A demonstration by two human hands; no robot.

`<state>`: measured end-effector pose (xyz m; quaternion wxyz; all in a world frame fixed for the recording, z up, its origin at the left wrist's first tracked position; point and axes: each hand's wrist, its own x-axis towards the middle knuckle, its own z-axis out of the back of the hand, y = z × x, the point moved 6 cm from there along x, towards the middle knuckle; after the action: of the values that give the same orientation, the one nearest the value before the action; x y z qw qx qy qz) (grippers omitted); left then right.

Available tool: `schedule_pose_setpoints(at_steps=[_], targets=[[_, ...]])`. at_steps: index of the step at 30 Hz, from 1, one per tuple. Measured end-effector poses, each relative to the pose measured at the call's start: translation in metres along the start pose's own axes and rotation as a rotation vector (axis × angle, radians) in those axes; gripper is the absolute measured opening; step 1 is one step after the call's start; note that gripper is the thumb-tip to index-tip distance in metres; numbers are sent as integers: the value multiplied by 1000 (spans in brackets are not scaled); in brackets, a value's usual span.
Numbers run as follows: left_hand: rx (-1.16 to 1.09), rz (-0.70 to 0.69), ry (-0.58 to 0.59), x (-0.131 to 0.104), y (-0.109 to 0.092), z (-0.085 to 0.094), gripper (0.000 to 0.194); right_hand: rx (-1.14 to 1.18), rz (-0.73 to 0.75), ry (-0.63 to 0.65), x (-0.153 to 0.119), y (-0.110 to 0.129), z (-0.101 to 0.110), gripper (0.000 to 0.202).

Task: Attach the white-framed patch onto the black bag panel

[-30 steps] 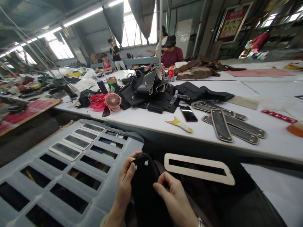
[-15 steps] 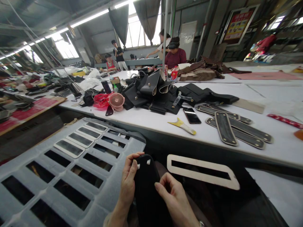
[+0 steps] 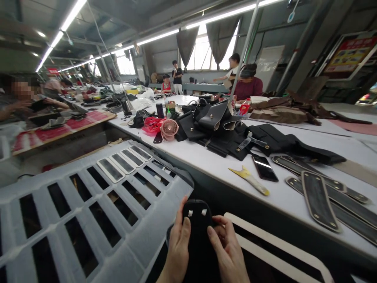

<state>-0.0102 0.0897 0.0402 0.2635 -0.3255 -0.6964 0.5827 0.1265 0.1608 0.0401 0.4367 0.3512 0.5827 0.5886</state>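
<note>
With the left hand (image 3: 179, 245) gripping one side and the right hand (image 3: 229, 245) pinching the other, the black panel (image 3: 199, 239), below the counter (image 3: 200, 153), seems to be in edge-handling, where moving it calls for a steady two-sided grip.
</note>
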Motion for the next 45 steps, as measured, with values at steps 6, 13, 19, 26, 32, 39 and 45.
schedule_pose_setpoints(at_steps=[6, 13, 19, 26, 32, 39, 45], targets=[[110, 71, -77, -12, 6, 6, 57, 16, -15, -19, 0, 0, -7, 49], [86, 32, -107, -13, 0, 7, 51, -122, 47, -40, 2, 1, -11, 45], [58, 51, -99, -15, -3, 6, 47, -110, 107, 8, 0, 8, -14, 42], [5, 40, -125, -15, -6, -1, 49, -141, 65, -78, 8, 25, 1, 58], [32, 6, -185, -7, -16, -4, 47, -85, 179, -116, 14, 37, 8, 48], [44, 48, -151, -10, -5, -3, 44, -106, 215, -108, 10, 32, 6, 46], [338, -114, -30, 7, -37, -1, 37, -93, 320, -79, 5, 34, -2, 39]])
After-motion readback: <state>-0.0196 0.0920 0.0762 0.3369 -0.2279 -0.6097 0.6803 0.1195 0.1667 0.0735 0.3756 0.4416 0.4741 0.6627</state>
